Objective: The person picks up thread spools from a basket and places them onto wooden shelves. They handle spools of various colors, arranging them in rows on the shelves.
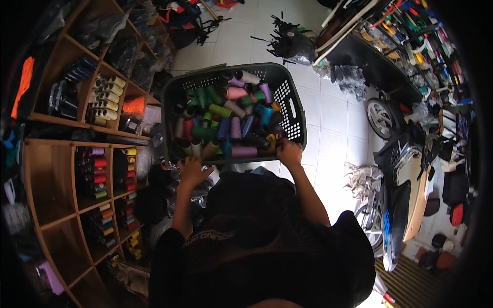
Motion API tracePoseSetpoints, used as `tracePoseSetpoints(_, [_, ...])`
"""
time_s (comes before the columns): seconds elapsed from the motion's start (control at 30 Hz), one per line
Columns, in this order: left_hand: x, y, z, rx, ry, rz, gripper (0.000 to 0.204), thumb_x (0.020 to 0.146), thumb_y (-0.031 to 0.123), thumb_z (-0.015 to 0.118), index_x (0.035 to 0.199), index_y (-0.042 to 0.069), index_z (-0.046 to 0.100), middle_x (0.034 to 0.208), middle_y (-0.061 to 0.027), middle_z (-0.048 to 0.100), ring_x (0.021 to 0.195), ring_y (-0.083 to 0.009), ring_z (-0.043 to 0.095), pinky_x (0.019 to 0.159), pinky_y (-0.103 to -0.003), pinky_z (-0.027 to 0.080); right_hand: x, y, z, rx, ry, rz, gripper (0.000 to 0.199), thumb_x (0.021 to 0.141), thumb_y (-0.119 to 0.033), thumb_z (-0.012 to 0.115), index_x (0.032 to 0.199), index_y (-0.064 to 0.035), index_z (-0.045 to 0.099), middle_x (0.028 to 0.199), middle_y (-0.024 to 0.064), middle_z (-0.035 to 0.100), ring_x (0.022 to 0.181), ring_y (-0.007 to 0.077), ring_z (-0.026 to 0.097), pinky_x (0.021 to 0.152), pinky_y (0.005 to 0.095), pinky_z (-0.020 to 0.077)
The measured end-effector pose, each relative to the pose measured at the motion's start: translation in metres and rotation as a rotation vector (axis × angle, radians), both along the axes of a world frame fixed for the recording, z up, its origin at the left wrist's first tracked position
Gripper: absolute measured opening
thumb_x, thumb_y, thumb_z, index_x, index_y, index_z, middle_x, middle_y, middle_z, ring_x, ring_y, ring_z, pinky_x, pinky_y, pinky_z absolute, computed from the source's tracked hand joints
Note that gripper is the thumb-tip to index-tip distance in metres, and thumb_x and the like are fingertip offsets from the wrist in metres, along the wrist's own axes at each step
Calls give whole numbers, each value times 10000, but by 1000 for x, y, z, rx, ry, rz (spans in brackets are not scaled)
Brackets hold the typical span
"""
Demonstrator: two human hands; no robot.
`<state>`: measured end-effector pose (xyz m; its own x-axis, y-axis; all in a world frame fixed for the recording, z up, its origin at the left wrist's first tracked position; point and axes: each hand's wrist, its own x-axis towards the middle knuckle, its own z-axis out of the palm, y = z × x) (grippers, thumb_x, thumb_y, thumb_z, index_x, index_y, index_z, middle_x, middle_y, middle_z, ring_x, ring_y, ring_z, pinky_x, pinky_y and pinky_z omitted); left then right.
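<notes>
While both hands grip its near rim, a dark green plastic laundry basket (pixel 295 110) with perforated walls sits raised in front of the person, over the white tiled floor (pixel 334 123). Left hand (pixel 192 171): fingers curled over the near-left edge of the rim, clamped on it. Right hand (pixel 289 152): fingers closed over the near-right corner of the rim, likewise clamped.

Contents of basket: thread cones (pixel 231 126), heaped loosely on their sides, in green, purple, pink, blue, red, tan and white.

To the left, touching or just beside the basket: wooden cubby shelving (pixel 51 169), its compartments holding more spools in rows (pixel 105 102), dark packets and an orange item; it closes off that side. Bags and bundles (pixel 154 200) crowd the floor between shelving and person, below the basket.

To the right, well apart: a parked motorcycle (pixel 400 205), with a pale fibrous clump (pixel 362 177) near its wheel. Far right: a dark counter (pixel 380 66) under a wall rack of small coloured tools. Beyond the basket: a black tangle of straps (pixel 290 41) on the tiles.
</notes>
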<state>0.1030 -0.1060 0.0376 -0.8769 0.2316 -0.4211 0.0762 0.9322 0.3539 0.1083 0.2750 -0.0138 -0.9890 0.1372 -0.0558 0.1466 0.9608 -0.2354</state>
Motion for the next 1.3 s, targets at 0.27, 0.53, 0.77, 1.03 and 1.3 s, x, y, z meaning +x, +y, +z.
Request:
tracePoseSetpoints(0.27, [-91, 26, 186, 1166, 218, -37, 556, 780, 115, 785, 1287, 34, 572, 1225, -82, 623, 1093, -182, 595, 976, -328, 448, -10, -7, -2, 72, -33, -116, 197, 760, -290, 666, 832, -107, 668, 761, 132, 700, 750, 306, 687, 799, 433, 472])
tracePoseSetpoints(0.53, [-104, 64, 322, 1624, 795, -623, 713, 711, 193, 838, 1317, -20, 527, 1269, -168, 597, 1168, -250, 587, 1005, -359, 443, -19, -16, 16, -16, -256, -139, 371, 803, -466, 652, 955, -131, 704, 863, 151, 724, 835, 311, 708, 860, 422, 483])
tracePoseSetpoints(0.77, [-106, 100, 324, 1597, 867, -657, 703, 739, 174, 824, 1337, -18, 509, 1268, -169, 606, 1177, -251, 586, 1015, -360, 438, -32, -18, 35, -84, -352, -165, 451, 821, -475, 654, 1068, -101, 697, 915, 173, 724, 885, 341, 707, 810, 451, 546])
tracePoseSetpoints(1.03, [-104, 106, 314, 1503, 1019, -442, 692, 770, 153, 809, 1359, -17, 488, 1267, -171, 615, 1188, -253, 585, 1026, -362, 432, -42, -8, 10, -329, -60, -13, 256, 844, -259, 674, 978, -41, 654, 908, 177, 675, 873, 356, 666, 755, 483, 526])
tracePoseSetpoints(1.3, [-100, 23, 164, 759, 450, 364, 495, 891, 145, 705, 1335, 13, 533, 1204, -118, 665, 1130, -202, 609, 1002, -339, 443, -71, -11, -19, -358, 88, 266, 197, 735, -113, 671, 914, -39, 634, 903, 170, 646, 867, 375, 636, 756, 495, 515])
